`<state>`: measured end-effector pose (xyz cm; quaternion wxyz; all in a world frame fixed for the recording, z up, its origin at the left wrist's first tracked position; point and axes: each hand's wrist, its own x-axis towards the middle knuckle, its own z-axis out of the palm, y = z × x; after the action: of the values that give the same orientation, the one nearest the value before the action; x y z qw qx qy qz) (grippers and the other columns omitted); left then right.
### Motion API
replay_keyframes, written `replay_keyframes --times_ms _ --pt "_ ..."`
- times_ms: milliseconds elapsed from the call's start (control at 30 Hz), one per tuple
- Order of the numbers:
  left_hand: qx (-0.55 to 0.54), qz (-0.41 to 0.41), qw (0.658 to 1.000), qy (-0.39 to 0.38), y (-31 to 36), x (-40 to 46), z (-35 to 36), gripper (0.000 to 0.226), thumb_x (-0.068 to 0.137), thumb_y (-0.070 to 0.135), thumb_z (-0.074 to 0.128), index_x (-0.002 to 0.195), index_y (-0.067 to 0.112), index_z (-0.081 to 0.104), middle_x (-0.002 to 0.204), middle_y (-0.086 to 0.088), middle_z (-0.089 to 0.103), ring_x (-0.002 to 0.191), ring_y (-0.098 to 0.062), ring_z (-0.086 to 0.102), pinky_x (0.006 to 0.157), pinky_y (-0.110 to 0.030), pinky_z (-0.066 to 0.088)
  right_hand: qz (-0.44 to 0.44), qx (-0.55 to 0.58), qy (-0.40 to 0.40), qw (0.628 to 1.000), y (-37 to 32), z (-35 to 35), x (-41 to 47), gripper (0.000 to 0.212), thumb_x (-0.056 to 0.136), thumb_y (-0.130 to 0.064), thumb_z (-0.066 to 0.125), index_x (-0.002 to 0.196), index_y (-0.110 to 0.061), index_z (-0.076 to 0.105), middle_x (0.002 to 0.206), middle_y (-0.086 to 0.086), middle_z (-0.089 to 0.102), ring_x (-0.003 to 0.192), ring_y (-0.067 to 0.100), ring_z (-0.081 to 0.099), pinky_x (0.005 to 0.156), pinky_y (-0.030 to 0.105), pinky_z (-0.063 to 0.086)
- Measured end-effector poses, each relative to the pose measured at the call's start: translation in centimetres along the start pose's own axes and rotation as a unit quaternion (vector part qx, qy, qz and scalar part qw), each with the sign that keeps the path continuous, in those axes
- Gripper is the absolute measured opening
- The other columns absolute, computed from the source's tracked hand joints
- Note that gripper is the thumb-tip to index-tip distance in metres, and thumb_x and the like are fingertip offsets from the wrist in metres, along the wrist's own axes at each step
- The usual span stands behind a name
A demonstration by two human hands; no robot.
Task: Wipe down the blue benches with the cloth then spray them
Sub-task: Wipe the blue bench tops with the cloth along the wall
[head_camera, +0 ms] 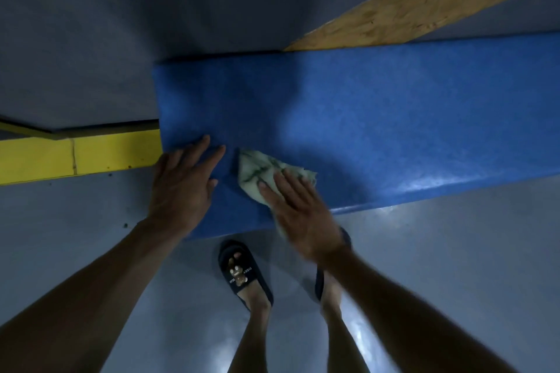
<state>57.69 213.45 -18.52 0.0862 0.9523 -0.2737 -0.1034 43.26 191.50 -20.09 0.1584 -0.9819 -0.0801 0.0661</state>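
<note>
1. Blue bench spans the view from centre to right edge, above a grey floor.
2. Left hand lies flat, fingers straight, on the bench's left end, holding nothing.
3. Right hand presses a green-striped cloth onto the bench's near edge with straight fingers.
4. A yellow bench abuts the left end.

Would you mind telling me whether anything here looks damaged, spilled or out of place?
Nothing much stands out. The blue bench looks intact, with the cloth flat under the right hand and the left hand resting at its end. Only a few dark specks lie on the floor by the yellow strip.
</note>
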Motion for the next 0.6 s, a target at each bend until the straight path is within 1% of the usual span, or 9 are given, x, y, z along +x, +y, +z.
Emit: replay_keyframes --times_ms 67,133,167,267,333,400,467,500,600 --pt "-0.003 -0.002 1.0 -0.003 -0.1 0.1 0.1 0.065 0.083 0.023 0.075 0.143 0.026 0.05 0.154 -0.004 0.043 0.12 -0.032 0.043 0.103 -0.053 0.04 -0.04 -0.034 -0.036 0.998 5.8 -1.6 0.0 0.055 0.103 -0.026 0.034 0.157 -0.028 0.021 0.164 0.005 0.023 0.152 0.024 0.02 0.125 0.041 0.013" --pt "-0.003 -0.003 1.0 -0.004 -0.1 0.1 0.2 0.066 0.082 0.024 0.075 0.143 0.027 0.05 0.154 -0.003 0.043 0.121 -0.033 0.044 0.105 -0.053 0.039 0.115 -0.016 -0.034 0.993 11.1 -3.2 -0.4 0.054 0.102 -0.03 0.029 0.156 -0.028 0.025 0.163 0.005 0.025 0.151 0.026 0.023 0.125 0.035 0.014" --pt "-0.005 -0.005 1.0 -0.003 -0.1 0.2 0.2 0.066 0.082 0.024 0.075 0.143 0.028 0.05 0.153 -0.002 0.043 0.121 -0.033 0.045 0.105 -0.053 0.039 0.213 -0.017 0.018 0.977 12.8 -3.9 -0.6 0.055 0.101 -0.032 0.029 0.156 -0.025 0.028 0.162 0.009 0.028 0.15 0.029 0.026 0.124 0.039 0.018" --pt "-0.012 -0.007 1.0 0.0 -0.1 0.4 0.1 0.066 0.08 0.024 0.076 0.141 0.028 0.052 0.152 -0.002 0.045 0.119 -0.032 0.046 0.106 -0.052 0.038 0.437 0.007 0.162 0.885 12.4 -3.1 1.3 0.057 0.1 -0.029 0.03 0.156 -0.016 0.031 0.159 0.017 0.032 0.147 0.036 0.029 0.12 0.05 0.021" --pt "-0.01 -0.005 1.0 0.002 -0.2 0.4 0.0 0.066 0.079 0.024 0.078 0.14 0.028 0.053 0.151 -0.001 0.046 0.117 -0.031 0.046 0.105 -0.051 0.039 0.5 0.012 0.208 0.841 8.4 -1.3 5.0 0.059 0.098 -0.026 0.028 0.156 -0.014 0.031 0.16 0.02 0.03 0.146 0.04 0.029 0.118 0.052 0.021" --pt "-0.01 -0.004 1.0 0.006 -0.2 0.4 -0.1 0.067 0.077 0.025 0.079 0.139 0.028 0.053 0.15 0.0 0.047 0.116 -0.03 0.046 0.104 -0.051 0.039 0.416 -0.011 0.183 0.891 3.8 0.4 6.8 0.059 0.097 -0.02 0.029 0.156 -0.013 0.029 0.16 0.019 0.03 0.148 0.038 0.028 0.119 0.052 0.023" --pt "-0.012 0.0 1.0 0.01 -0.3 0.5 -0.1 0.068 0.076 0.025 0.08 0.138 0.028 0.054 0.15 0.0 0.048 0.113 -0.03 0.047 0.104 -0.051 0.039 0.225 -0.011 0.106 0.968 1.3 1.0 6.2 0.058 0.098 -0.015 0.038 0.156 -0.017 0.03 0.161 0.014 0.03 0.15 0.033 0.024 0.122 0.05 0.019" --pt "-0.014 0.003 1.0 0.015 -0.4 0.5 -0.1 0.068 0.075 0.025 0.081 0.138 0.028 0.055 0.149 -0.001 0.048 0.111 -0.03 0.048 0.104 -0.052 0.039 0.129 -0.013 0.075 0.989 1.5 0.4 5.6 0.057 0.1 -0.017 0.04 0.156 -0.02 0.03 0.161 0.011 0.03 0.151 0.031 0.023 0.123 0.047 0.017" --pt "-0.018 0.01 1.0 0.022 -0.5 0.6 -0.1 0.069 0.073 0.024 0.083 0.136 0.027 0.057 0.147 -0.001 0.051 0.11 -0.028 0.045 0.104 -0.053 0.04 -0.059 -0.093 0.011 0.994 8.2 -2.1 5.1 0.063 0.098 -0.018 0.04 0.157 -0.022 0.021 0.161 0.009 0.03 0.15 0.029 0.025 0.123 0.049 0.02"
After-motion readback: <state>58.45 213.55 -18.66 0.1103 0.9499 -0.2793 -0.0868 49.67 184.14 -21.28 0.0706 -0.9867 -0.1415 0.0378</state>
